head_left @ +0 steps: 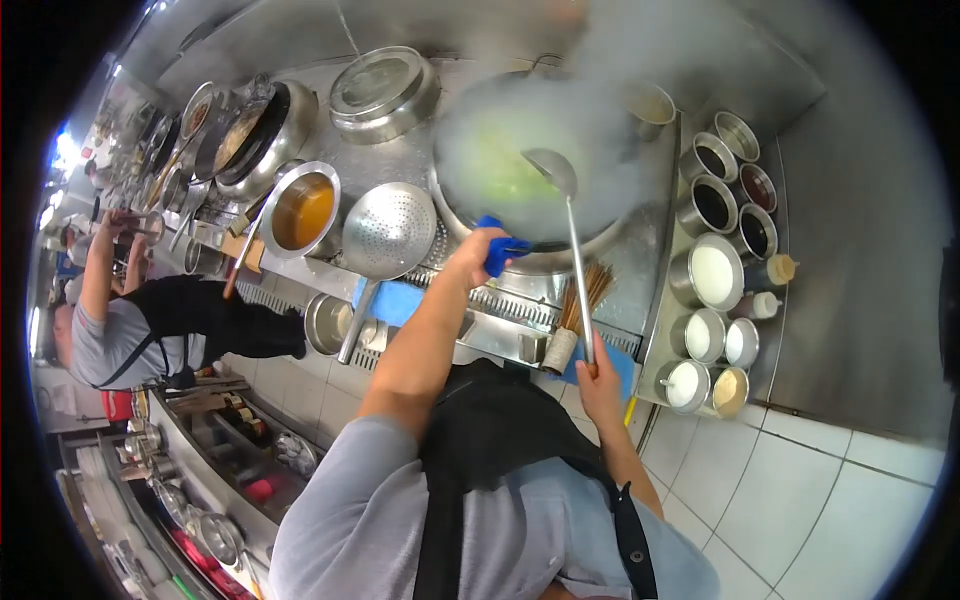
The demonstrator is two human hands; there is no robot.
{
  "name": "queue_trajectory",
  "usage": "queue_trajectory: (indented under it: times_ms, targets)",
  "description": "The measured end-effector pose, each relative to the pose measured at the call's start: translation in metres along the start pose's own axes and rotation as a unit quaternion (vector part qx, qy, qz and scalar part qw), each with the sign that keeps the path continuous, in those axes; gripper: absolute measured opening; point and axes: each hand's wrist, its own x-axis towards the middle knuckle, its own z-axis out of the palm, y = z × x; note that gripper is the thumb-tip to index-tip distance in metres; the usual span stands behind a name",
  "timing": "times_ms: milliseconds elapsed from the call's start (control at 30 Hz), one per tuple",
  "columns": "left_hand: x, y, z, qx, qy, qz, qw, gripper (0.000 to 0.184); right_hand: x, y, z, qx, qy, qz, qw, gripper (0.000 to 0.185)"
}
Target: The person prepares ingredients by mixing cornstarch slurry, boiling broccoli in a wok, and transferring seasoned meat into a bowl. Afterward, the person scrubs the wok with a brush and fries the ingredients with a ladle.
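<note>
The right hand (600, 388) wraps closed around the lower end of a ladle (578, 270), a slim, smooth metal rod with a rounded bowl. The ladle's long axis runs from the stove's (650, 270) front edge toward its back, leaning slightly left; the bowl end lies over the wok (610, 190). The left hand (475, 258) pinches a crumpled blue cloth (500, 252) at the wok's near rim; the fingertips are partly hidden in its folds. Thick steam blurs the wok's far rim and the pale green food (510, 165) inside, whose pieces cannot be told apart. Near the stove's front edge, just beside the ladle's handle, stands a stiff, bristly brush (592, 295). Toward the stove's left end sit a round, perforated metal strainer (390, 230) and a flared steel pot (331, 240) of orange-brown liquid. Cylindrical containers (694, 270) line its right side.
</note>
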Motion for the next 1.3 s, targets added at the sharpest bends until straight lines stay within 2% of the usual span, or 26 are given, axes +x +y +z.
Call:
queue_trajectory:
  times_ms: [100, 167, 267, 333, 467, 533, 567, 600, 667, 700, 733, 800, 833, 867, 1100, 1200, 1300]
  targets:
    - [0.01, -0.024, -0.001, -0.03, -0.024, 0.026, 0.999, 0.014, -0.013, -0.011, -0.011, -0.059, 0.03, 0.019, 0.998, 0.067]
    - [-0.013, -0.031, 0.005, -0.056, -0.031, 0.019, 0.998, 0.013, -0.016, -0.033, -0.022, -0.079, 0.062, 0.001, 0.995, 0.066]
    - [-0.059, -0.043, -0.009, -0.078, -0.036, -0.002, 0.996, 0.012, -0.018, -0.109, -0.03, -0.127, 0.137, -0.014, 0.982, 0.066]
    - [-0.08, -0.042, -0.029, -0.092, -0.038, -0.006, 0.995, 0.011, -0.004, -0.158, -0.026, -0.181, 0.171, -0.079, 0.965, 0.065]
    - [-0.117, -0.039, -0.067, -0.102, -0.081, -0.026, 0.991, 0.008, 0.034, -0.227, -0.011, -0.25, 0.149, -0.056, 0.955, 0.065]
    - [-0.132, -0.038, -0.089, -0.068, -0.141, -0.024, 0.987, 0.008, 0.066, -0.238, -0.007, -0.339, 0.138, -0.073, 0.928, 0.065]
    - [-0.139, -0.035, -0.1, -0.064, -0.164, -0.026, 0.984, 0.011, 0.079, -0.243, -0.003, -0.386, 0.125, -0.115, 0.907, 0.064]
    - [-0.147, -0.032, -0.111, -0.076, -0.159, -0.024, 0.984, 0.011, 0.081, -0.254, 0.007, -0.392, 0.113, -0.119, 0.905, 0.064]
    - [-0.165, -0.027, -0.129, -0.044, -0.151, -0.049, 0.986, 0.015, 0.074, -0.289, 0.03, -0.487, 0.051, -0.065, 0.869, 0.063]
    - [-0.175, -0.023, -0.14, -0.039, -0.156, -0.078, 0.984, 0.017, 0.06, -0.311, 0.047, -0.471, 0.034, -0.018, 0.881, 0.065]
    - [-0.179, -0.021, -0.152, -0.048, -0.156, -0.078, 0.983, 0.017, 0.05, -0.326, 0.059, -0.478, 0.03, -0.019, 0.878, 0.065]
    - [-0.189, -0.018, -0.173, -0.096, -0.185, -0.078, 0.975, 0.018, 0.025, -0.344, 0.07, -0.434, 0.01, 0.014, 0.901, 0.064]
    - [-0.193, -0.015, -0.183, -0.1, -0.187, -0.075, 0.974, 0.018, 0.018, -0.343, 0.075, -0.361, 0.015, 0.026, 0.932, 0.066]
    - [-0.198, -0.014, -0.192, -0.1, -0.182, -0.086, 0.974, 0.017, 0.011, -0.345, 0.083, -0.365, 0.014, 0.025, 0.931, 0.066]
    - [-0.212, -0.031, -0.254, -0.143, -0.185, -0.132, 0.963, 0.018, -0.001, -0.377, 0.141, -0.46, 0.001, 0.001, 0.888, 0.062]
    - [-0.208, -0.032, -0.273, -0.172, -0.197, -0.158, 0.952, 0.019, 0.015, -0.393, 0.16, -0.497, -0.019, -0.038, 0.866, 0.062]
    - [-0.214, -0.024, -0.272, -0.239, -0.252, -0.167, 0.923, 0.027, 0.03, -0.422, 0.175, -0.594, -0.03, -0.092, 0.799, 0.063]
